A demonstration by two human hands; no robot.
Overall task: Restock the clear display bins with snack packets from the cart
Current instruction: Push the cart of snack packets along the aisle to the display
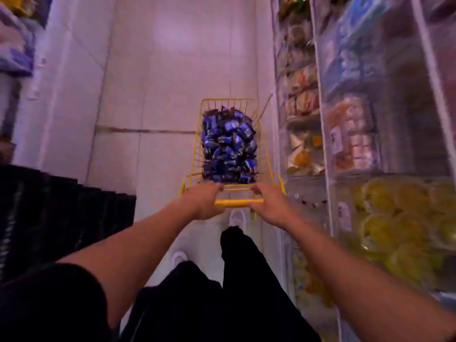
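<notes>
Yellow wire cart (197, 144) stands on the pale tiled floor (153, 82) in mid-aisle, just left of the clear display bins (370, 134), its basket heaped to the rim with glossy dark-blue snack packets (229, 146) bearing white print too blurred to read. Left hand (204, 201) and right hand (269, 206) each grip the yellow handle bar (237, 203), fingers curled round it, bare bar between them. Bins at right hold pale, orange and yellow packaged goods.
</notes>
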